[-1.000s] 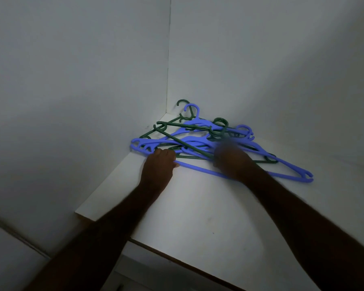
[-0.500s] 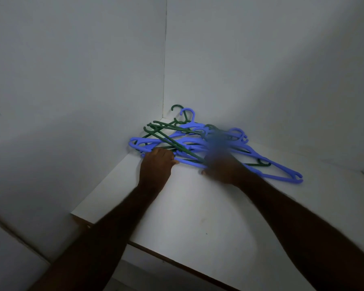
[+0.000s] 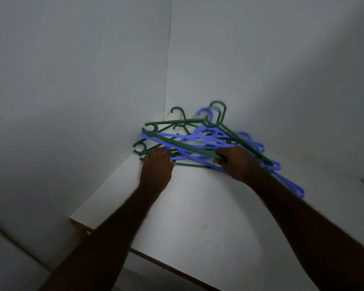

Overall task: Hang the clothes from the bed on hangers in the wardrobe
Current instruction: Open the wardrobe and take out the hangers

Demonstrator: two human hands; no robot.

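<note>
A tangled pile of blue hangers [image 3: 200,134] and dark green hangers [image 3: 177,122] lies in the back corner of a white wardrobe shelf [image 3: 198,206]. My right hand [image 3: 237,162] grips the bottom bar of a green hanger [image 3: 189,146], which is tilted up off the pile with its hook at the top. My left hand [image 3: 157,166] rests on the near left edge of the pile, fingers on the hangers; its fingertips are partly hidden among the bars. No clothes are in view.
White wardrobe walls [image 3: 72,101] close in the shelf on the left and at the back. The shelf's front edge [image 3: 156,259] runs diagonally below my forearms. One blue hanger's end [image 3: 298,191] sticks out to the right.
My right hand has closed on a green hanger and lifted its bar, raising part of the pile. My left hand stays on the pile's left edge.
</note>
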